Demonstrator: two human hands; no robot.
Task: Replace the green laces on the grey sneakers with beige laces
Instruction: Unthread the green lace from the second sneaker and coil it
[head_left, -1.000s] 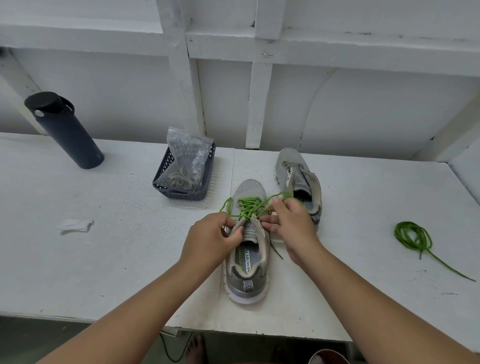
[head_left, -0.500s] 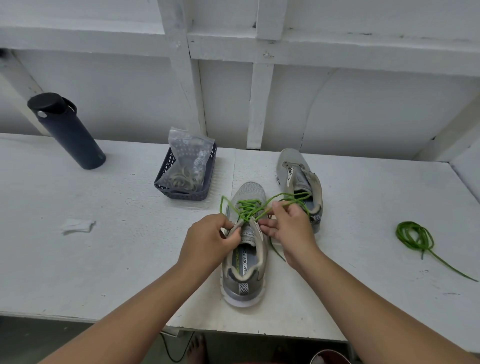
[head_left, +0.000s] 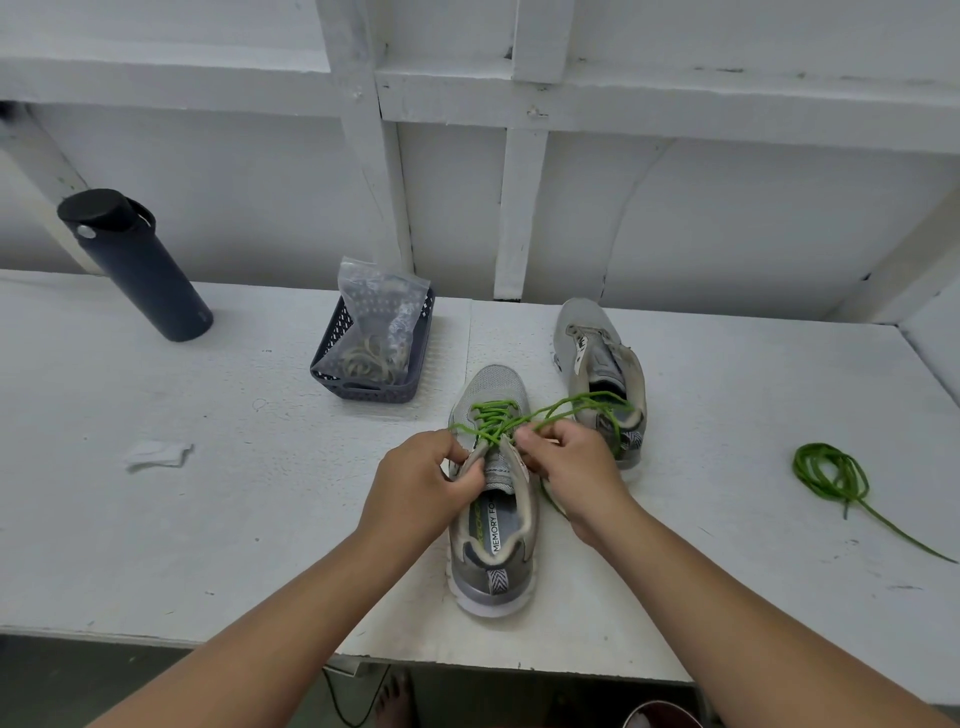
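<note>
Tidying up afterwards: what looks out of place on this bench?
A crumpled white scrap lies loose at the left, and a removed green lace sprawls at the right, one end trailing toward the table edge.

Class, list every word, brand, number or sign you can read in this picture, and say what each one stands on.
"MEMORY FOA": insole label of the near sneaker; the last letters are hidden.
Green lettering beside it on the insole: too blurred to read.
Mark on the tongue tag of the far sneaker: too small to read.
Small mark low on the bottle: unreadable.
</note>
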